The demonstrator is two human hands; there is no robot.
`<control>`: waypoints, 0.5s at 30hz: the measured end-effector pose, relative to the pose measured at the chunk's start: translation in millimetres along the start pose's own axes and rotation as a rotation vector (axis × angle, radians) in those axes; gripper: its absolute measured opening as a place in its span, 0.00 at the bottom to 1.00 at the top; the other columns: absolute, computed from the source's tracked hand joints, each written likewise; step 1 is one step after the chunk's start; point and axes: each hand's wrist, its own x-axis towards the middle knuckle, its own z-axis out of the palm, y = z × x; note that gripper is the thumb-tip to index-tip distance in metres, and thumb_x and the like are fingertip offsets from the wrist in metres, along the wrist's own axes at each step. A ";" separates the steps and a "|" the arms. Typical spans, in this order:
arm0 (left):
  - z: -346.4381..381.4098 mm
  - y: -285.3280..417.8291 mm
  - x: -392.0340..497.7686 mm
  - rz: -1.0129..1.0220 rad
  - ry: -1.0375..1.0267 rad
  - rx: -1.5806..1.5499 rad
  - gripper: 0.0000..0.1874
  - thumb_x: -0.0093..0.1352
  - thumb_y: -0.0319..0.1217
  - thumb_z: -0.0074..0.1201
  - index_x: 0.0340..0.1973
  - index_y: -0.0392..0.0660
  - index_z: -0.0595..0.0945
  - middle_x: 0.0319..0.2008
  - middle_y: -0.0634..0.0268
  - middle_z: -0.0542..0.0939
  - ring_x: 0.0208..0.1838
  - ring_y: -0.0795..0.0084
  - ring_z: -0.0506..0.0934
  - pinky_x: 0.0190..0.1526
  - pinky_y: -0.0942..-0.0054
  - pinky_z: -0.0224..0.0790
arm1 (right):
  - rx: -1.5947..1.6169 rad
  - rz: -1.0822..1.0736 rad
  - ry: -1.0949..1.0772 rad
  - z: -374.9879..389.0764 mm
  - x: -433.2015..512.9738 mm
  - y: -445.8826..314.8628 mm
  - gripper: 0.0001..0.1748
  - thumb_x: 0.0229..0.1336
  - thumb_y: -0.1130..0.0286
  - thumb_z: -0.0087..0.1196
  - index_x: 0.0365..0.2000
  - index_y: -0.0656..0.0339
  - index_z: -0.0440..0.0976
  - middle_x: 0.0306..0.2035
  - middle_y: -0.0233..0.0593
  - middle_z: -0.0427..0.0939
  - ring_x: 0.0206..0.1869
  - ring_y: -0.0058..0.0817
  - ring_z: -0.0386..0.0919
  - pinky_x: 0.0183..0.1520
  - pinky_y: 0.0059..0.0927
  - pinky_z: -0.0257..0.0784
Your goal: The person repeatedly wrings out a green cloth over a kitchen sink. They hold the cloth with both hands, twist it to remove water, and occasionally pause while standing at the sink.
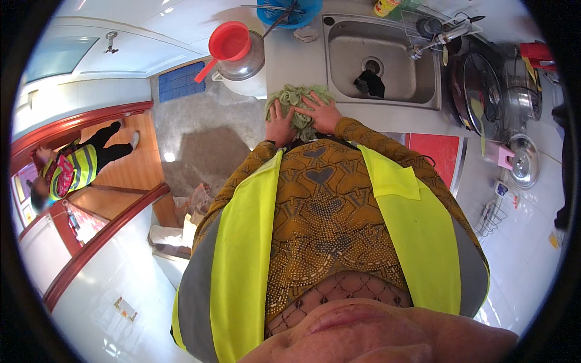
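A crumpled pale green cloth [297,106] lies bunched on the steel counter [290,59], to the left of the sink. Both my hands rest on it from above. My left hand [280,123] lies flat on its left part with the fingers spread. On its right side my right hand [321,114] also presses down, fingers apart and pointing up and left. Folds of the cloth stick out beyond my fingertips. In the steel sink [404,86], a dark wet-looking cloth [370,84] lies beside the drain.
Left of the counter, a red dipper [229,41] sits on a metal lid. A blue basin [290,13] stands at the counter's far end. Right of the faucet [440,41] are a wok [481,90] and a pot lid [523,161]. Another person [77,168] stands beyond the doorway.
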 end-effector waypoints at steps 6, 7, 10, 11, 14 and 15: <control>-11.1 -3.2 12.3 0.010 0.007 0.026 0.49 0.54 0.44 0.67 0.69 0.54 0.60 0.71 0.35 0.42 0.71 0.28 0.48 0.60 0.41 0.62 | 0.019 0.013 0.016 -6.8 11.9 1.9 0.49 0.50 0.68 0.60 0.69 0.27 0.48 0.74 0.29 0.41 0.76 0.41 0.34 0.60 0.82 0.51; -11.6 -4.6 14.6 0.018 0.023 -0.005 0.48 0.54 0.43 0.66 0.68 0.54 0.61 0.71 0.36 0.42 0.71 0.29 0.48 0.58 0.40 0.63 | 0.035 0.016 0.032 -7.1 14.1 1.5 0.49 0.50 0.69 0.60 0.68 0.27 0.48 0.74 0.28 0.41 0.76 0.41 0.33 0.60 0.82 0.51; -11.3 -9.3 22.4 0.055 0.092 -0.031 0.47 0.53 0.41 0.66 0.67 0.52 0.62 0.71 0.35 0.43 0.71 0.29 0.48 0.57 0.39 0.63 | 0.052 0.050 0.052 -8.2 19.8 -0.6 0.49 0.49 0.70 0.60 0.68 0.27 0.49 0.74 0.28 0.41 0.76 0.41 0.33 0.59 0.83 0.50; -11.6 -11.1 26.6 0.059 0.081 0.004 0.47 0.53 0.41 0.67 0.67 0.50 0.62 0.70 0.31 0.43 0.70 0.26 0.48 0.60 0.42 0.61 | 0.044 0.063 0.054 -9.3 22.2 -0.7 0.49 0.49 0.70 0.60 0.68 0.27 0.49 0.74 0.28 0.41 0.76 0.41 0.33 0.59 0.84 0.51; -12.6 -15.5 36.7 0.058 0.072 0.015 0.48 0.52 0.40 0.68 0.67 0.48 0.62 0.68 0.28 0.43 0.69 0.24 0.49 0.64 0.45 0.57 | 0.015 0.073 0.054 -12.9 28.6 0.4 0.50 0.48 0.66 0.62 0.68 0.28 0.49 0.74 0.31 0.42 0.76 0.44 0.34 0.57 0.84 0.52; -13.4 -16.8 40.3 0.059 0.084 0.000 0.48 0.52 0.40 0.67 0.67 0.48 0.62 0.68 0.27 0.43 0.69 0.24 0.49 0.65 0.45 0.57 | 0.000 0.075 0.058 -14.6 31.3 1.6 0.50 0.48 0.64 0.63 0.68 0.29 0.49 0.74 0.33 0.42 0.75 0.46 0.34 0.57 0.84 0.53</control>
